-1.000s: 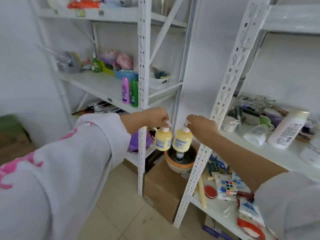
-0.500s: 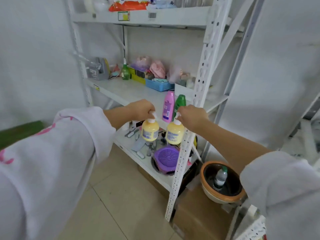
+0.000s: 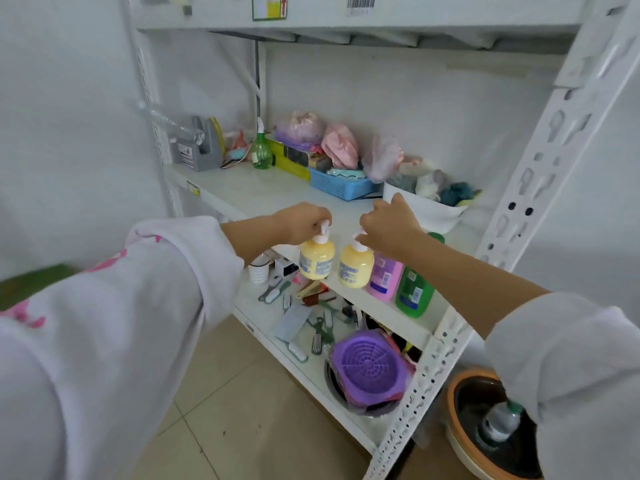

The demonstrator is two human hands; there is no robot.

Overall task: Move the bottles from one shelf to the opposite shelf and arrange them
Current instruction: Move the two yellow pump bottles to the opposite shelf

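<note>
Both hands have swung across to the shelf [image 3: 263, 199]: left hand [image 3: 304, 221] and right hand [image 3: 388, 225], fingers clamped on the pumps, bring the left yellow bottle [image 3: 317, 259] and the right yellow bottle [image 3: 356, 270] seemingly almost down at nine o'clock of the pink bottle [image 3: 384, 277].

Loose white long sleeves [image 3: 104, 341] pushed up both forearms; pink print on left sleeve; left hand [image 3: 304, 223], right hand [image 3: 388, 225] bare.

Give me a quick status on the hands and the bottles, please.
Left hand holds left yellow pump bottle by its pump; right hand holds right yellow pump bottle. Both at middle shelf front edge. Pink bottle and green bottle alongside.
</note>
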